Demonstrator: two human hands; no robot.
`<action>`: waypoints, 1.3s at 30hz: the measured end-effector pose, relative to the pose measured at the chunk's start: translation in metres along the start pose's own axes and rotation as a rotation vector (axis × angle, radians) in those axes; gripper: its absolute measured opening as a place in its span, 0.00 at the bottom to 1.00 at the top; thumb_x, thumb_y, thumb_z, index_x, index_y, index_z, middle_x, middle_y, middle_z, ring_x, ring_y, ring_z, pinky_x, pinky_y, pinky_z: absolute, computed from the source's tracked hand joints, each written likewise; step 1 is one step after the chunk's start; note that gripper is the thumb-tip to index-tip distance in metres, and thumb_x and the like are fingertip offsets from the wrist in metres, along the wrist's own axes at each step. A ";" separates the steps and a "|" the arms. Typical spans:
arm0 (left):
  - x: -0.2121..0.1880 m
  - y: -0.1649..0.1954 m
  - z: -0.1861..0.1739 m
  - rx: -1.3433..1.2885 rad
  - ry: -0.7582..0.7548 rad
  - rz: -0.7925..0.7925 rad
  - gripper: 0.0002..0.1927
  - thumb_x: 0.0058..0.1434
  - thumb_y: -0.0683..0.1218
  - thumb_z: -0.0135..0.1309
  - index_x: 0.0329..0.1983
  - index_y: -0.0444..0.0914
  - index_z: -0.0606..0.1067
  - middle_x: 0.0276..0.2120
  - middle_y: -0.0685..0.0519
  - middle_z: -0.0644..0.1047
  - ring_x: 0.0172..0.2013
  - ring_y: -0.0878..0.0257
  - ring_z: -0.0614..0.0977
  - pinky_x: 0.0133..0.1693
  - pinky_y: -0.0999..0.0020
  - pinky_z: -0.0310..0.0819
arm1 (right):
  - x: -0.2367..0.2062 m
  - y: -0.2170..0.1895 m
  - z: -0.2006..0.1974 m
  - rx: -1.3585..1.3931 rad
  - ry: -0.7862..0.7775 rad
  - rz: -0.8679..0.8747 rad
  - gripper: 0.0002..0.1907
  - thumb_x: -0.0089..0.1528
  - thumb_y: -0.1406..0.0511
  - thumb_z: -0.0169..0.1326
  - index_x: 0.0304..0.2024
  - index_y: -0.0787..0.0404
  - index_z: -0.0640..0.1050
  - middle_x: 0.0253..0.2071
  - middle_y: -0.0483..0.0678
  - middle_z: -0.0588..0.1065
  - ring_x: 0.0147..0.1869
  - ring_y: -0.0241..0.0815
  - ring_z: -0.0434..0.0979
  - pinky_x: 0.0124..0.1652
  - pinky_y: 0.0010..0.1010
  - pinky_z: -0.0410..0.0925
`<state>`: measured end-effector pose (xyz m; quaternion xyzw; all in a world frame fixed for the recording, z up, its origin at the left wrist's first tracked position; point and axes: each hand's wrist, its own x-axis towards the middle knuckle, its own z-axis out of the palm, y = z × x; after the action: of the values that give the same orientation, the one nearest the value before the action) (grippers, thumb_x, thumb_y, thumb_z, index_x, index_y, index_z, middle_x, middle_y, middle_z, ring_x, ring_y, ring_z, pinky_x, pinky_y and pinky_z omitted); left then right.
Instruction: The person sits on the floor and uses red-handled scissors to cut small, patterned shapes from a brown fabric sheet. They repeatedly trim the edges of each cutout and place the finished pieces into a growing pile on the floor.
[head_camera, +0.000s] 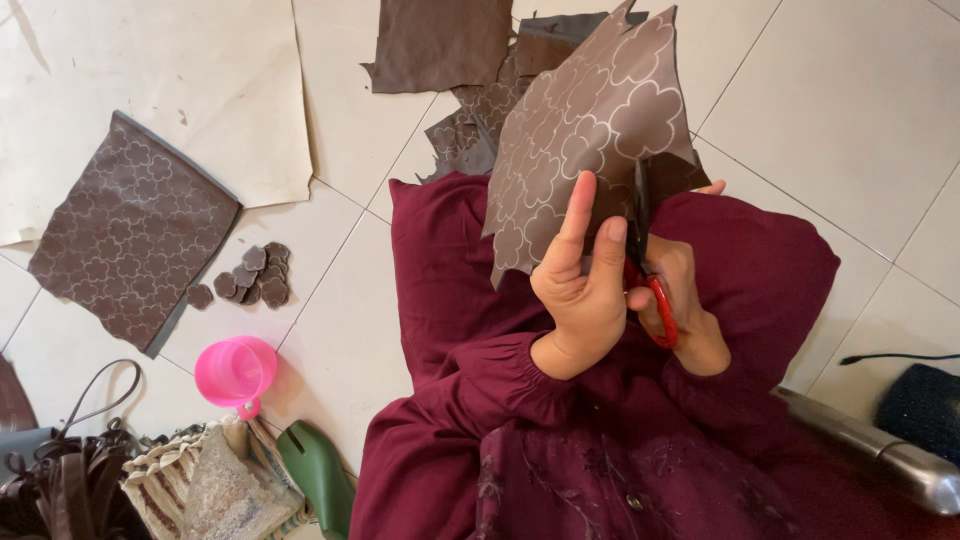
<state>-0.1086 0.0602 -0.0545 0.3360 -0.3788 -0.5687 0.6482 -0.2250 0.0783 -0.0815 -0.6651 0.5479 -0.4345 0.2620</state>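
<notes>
Holding a brown sheet (590, 120) printed with flower outlines, the left hand (580, 285) is raised in front of the lap, wrist bent, forefinger and middle finger straight up the near face; its grip is closed on the sheet's lower edge. The right hand (675, 300) sits just behind, fingers through the red handles of one pair of scissors (645, 250); its grip is closed on them, dark blades pointing up into the sheet.

Count on the tiled floor (850, 120): one more patterned piece (130, 235) at left; a small heap of cut flower shapes (250, 277), about seven, beside it; one pink cup (235, 372) below the heap; several brown offcuts (470, 90) beyond the sheet.
</notes>
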 end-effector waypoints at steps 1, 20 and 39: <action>0.000 0.000 0.000 -0.012 -0.005 -0.017 0.25 0.73 0.38 0.54 0.73 0.34 0.67 0.36 0.66 0.73 0.31 0.79 0.66 0.36 0.85 0.63 | 0.000 0.000 -0.001 0.008 0.000 -0.006 0.47 0.61 0.27 0.32 0.29 0.63 0.70 0.22 0.44 0.66 0.24 0.35 0.66 0.25 0.28 0.57; 0.005 0.003 -0.002 -0.048 -0.053 -0.011 0.25 0.75 0.36 0.53 0.75 0.35 0.67 0.31 0.64 0.72 0.29 0.79 0.67 0.33 0.85 0.63 | 0.001 -0.008 -0.025 -0.041 -0.081 0.152 0.51 0.54 0.23 0.34 0.28 0.63 0.74 0.20 0.43 0.70 0.23 0.34 0.70 0.24 0.25 0.61; 0.012 0.002 -0.007 0.042 -0.079 0.064 0.23 0.74 0.36 0.55 0.72 0.34 0.69 0.50 0.58 0.78 0.45 0.77 0.76 0.51 0.84 0.70 | -0.008 -0.004 -0.039 -0.059 -0.128 0.215 0.48 0.54 0.25 0.38 0.28 0.62 0.76 0.17 0.41 0.69 0.19 0.33 0.70 0.21 0.24 0.62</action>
<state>-0.1010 0.0490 -0.0551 0.3144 -0.4264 -0.5524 0.6436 -0.2572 0.0921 -0.0612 -0.6364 0.6107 -0.3441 0.3219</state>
